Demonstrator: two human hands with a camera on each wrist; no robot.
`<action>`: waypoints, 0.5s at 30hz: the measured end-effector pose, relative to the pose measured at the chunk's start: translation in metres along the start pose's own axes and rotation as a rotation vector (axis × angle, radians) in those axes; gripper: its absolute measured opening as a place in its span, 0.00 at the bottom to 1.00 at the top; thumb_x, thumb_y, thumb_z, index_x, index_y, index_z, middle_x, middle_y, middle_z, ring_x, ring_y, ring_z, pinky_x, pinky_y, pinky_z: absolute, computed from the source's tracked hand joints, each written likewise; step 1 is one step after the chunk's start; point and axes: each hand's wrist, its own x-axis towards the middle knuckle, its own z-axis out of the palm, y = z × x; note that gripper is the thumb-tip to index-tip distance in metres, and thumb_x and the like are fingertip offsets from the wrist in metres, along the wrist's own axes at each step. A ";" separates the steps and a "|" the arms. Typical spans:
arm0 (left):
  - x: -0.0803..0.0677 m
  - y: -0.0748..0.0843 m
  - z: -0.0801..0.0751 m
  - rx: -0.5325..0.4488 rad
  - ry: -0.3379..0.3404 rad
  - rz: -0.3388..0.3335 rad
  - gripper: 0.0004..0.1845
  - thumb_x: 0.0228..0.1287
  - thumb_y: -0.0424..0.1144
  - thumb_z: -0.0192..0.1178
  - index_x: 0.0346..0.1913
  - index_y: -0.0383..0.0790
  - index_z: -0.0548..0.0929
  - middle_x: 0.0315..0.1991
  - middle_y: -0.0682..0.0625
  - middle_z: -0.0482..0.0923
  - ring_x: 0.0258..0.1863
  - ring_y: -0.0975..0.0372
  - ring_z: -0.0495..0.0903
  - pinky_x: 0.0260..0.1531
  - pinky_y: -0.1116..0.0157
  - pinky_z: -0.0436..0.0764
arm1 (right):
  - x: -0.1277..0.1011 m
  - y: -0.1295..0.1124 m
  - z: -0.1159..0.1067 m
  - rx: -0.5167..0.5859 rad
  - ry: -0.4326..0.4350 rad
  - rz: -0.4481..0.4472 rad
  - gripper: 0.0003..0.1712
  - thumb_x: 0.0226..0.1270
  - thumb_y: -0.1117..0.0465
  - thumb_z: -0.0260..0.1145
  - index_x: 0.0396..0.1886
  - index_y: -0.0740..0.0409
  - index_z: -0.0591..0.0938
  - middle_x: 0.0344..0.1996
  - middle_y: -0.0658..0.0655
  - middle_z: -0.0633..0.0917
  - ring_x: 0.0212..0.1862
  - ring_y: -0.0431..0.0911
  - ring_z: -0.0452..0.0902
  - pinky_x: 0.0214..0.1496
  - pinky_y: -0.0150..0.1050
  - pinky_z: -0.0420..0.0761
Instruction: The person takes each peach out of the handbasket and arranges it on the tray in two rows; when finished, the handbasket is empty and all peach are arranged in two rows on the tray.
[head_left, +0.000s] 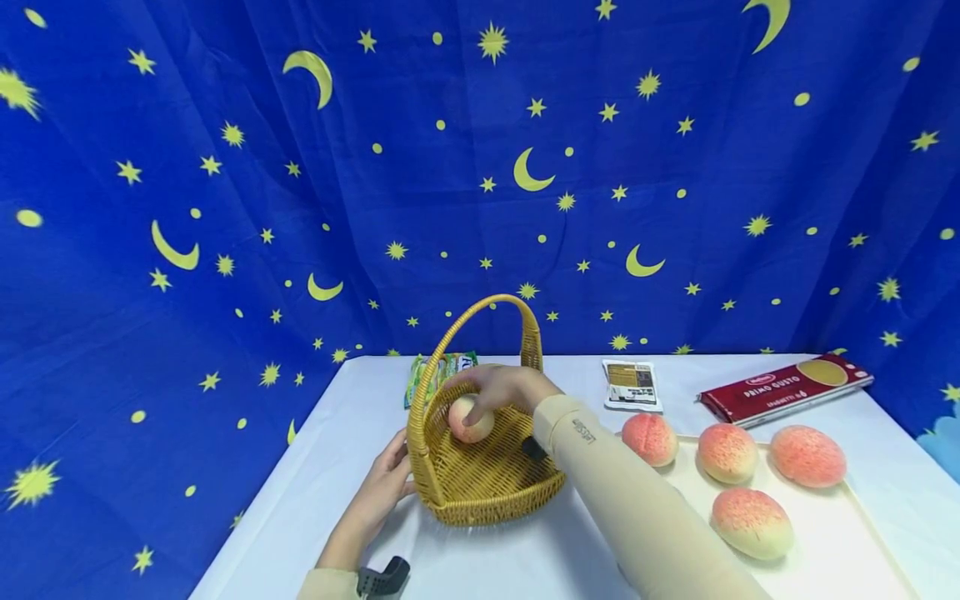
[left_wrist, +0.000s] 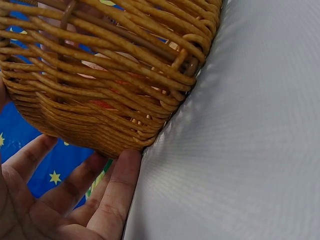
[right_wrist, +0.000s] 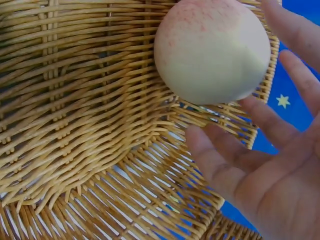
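A wicker basket [head_left: 491, 510] with a tall arched handle stands on the table. Inside it, at the left, is a pink and cream peach [head_left: 467, 423]. My right hand [head_left: 498, 385] reaches into the basket over this peach. In the right wrist view the fingers [right_wrist: 270, 122] are spread, one fingertip right at the peach's lower edge, and the palm is apart from it. On the basket's left side is my left hand [head_left: 384, 485], its extended fingertips [left_wrist: 126, 162] touching the woven wall near the bottom.
At right, a cream tray [head_left: 832, 542] bears several more peaches [head_left: 752, 523]. Behind it lies a red spaghetti pack [head_left: 783, 390], with a small white and brown packet [head_left: 632, 386] to its left. A green packet [head_left: 414, 379] lies behind the basket. A blue star-patterned curtain [head_left: 480, 208] hangs behind the table.
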 end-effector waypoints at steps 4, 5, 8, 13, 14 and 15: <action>0.000 0.001 0.000 0.000 0.001 -0.002 0.37 0.79 0.62 0.57 0.84 0.54 0.64 0.85 0.35 0.57 0.80 0.38 0.67 0.62 0.49 0.88 | 0.006 -0.001 0.003 -0.108 -0.016 0.013 0.47 0.60 0.68 0.79 0.78 0.35 0.76 0.83 0.53 0.68 0.81 0.55 0.64 0.81 0.56 0.71; 0.000 0.001 -0.001 0.001 0.002 -0.003 0.37 0.79 0.62 0.57 0.84 0.55 0.64 0.85 0.35 0.58 0.80 0.38 0.67 0.62 0.49 0.88 | 0.008 -0.001 0.004 -0.118 -0.021 0.025 0.48 0.59 0.68 0.80 0.77 0.34 0.77 0.82 0.53 0.69 0.80 0.55 0.66 0.81 0.56 0.72; -0.001 0.002 -0.002 0.002 -0.003 0.009 0.38 0.79 0.62 0.57 0.84 0.54 0.64 0.85 0.35 0.58 0.79 0.38 0.68 0.62 0.49 0.88 | 0.010 0.002 0.006 -0.122 -0.025 0.054 0.48 0.57 0.68 0.82 0.76 0.34 0.78 0.78 0.54 0.74 0.72 0.52 0.73 0.77 0.54 0.76; -0.003 0.003 -0.002 -0.010 -0.010 0.024 0.37 0.80 0.61 0.57 0.84 0.53 0.64 0.85 0.34 0.59 0.78 0.38 0.70 0.61 0.50 0.88 | 0.010 0.009 0.007 -0.053 -0.043 0.066 0.47 0.58 0.71 0.81 0.76 0.39 0.78 0.68 0.54 0.80 0.60 0.48 0.76 0.71 0.52 0.81; -0.003 0.002 -0.002 -0.011 -0.009 0.026 0.37 0.80 0.60 0.57 0.84 0.52 0.64 0.84 0.34 0.59 0.78 0.38 0.70 0.61 0.50 0.89 | 0.009 0.010 0.006 -0.027 -0.049 0.070 0.47 0.58 0.73 0.80 0.76 0.40 0.78 0.67 0.54 0.79 0.58 0.48 0.75 0.69 0.53 0.82; -0.003 0.002 -0.002 -0.014 -0.008 0.027 0.36 0.80 0.59 0.57 0.84 0.52 0.64 0.84 0.34 0.59 0.78 0.38 0.70 0.60 0.50 0.89 | 0.009 0.011 0.006 0.000 -0.054 0.073 0.47 0.58 0.74 0.79 0.76 0.41 0.78 0.66 0.54 0.79 0.56 0.47 0.75 0.68 0.53 0.82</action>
